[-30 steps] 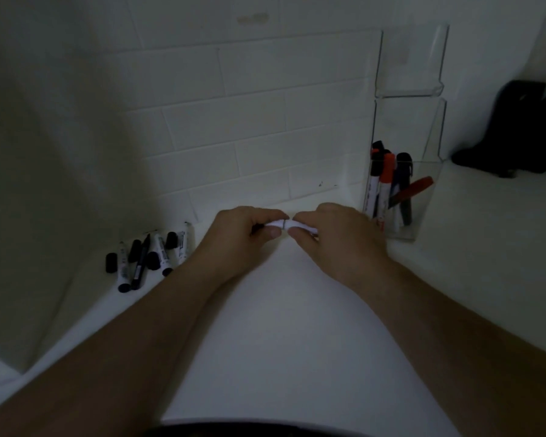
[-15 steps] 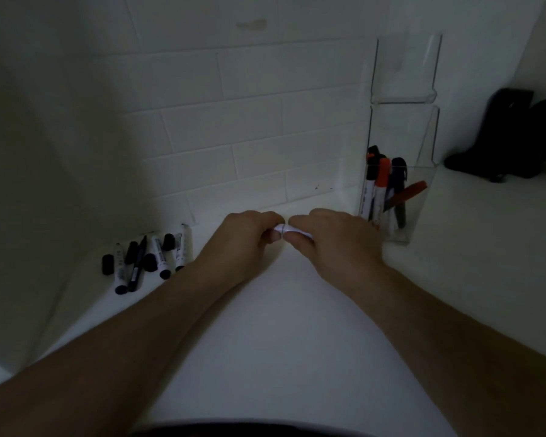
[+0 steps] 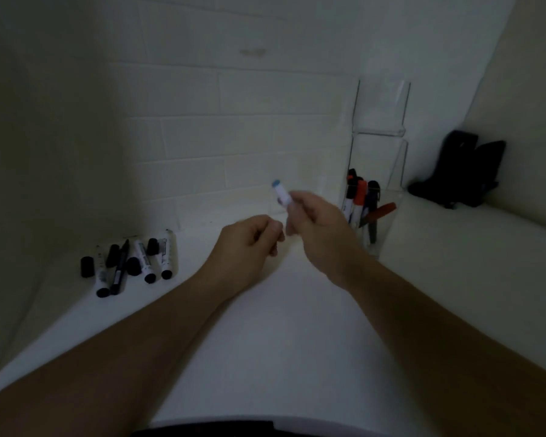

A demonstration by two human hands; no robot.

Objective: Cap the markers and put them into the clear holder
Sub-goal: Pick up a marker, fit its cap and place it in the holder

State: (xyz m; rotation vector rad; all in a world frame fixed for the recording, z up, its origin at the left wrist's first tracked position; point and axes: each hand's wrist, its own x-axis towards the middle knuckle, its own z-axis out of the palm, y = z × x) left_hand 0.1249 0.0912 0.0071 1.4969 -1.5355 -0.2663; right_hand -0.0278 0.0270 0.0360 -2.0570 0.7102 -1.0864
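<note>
My right hand [image 3: 316, 222] grips a white marker [image 3: 280, 193] with a blue end, lifted and tilted up to the left over the white counter [image 3: 265, 342]. Just left and below it, my left hand [image 3: 249, 244] hovers with its fingers curled; nothing shows in it. The clear holder [image 3: 388, 216] stands against the tiled wall to the right of my right hand, holding several capped markers [image 3: 360, 197], black and orange-red. A group of white markers and loose black caps [image 3: 133, 263] lies on the counter at the left.
A dark object [image 3: 460, 171] rests on the raised ledge at the far right. The tiled wall [image 3: 234, 137] closes the back, and a plain wall closes the left side.
My hands were together on the marker near the counter. Now they have parted, and my right hand has raised the marker up and toward the holder. The camera has tilted upward.
</note>
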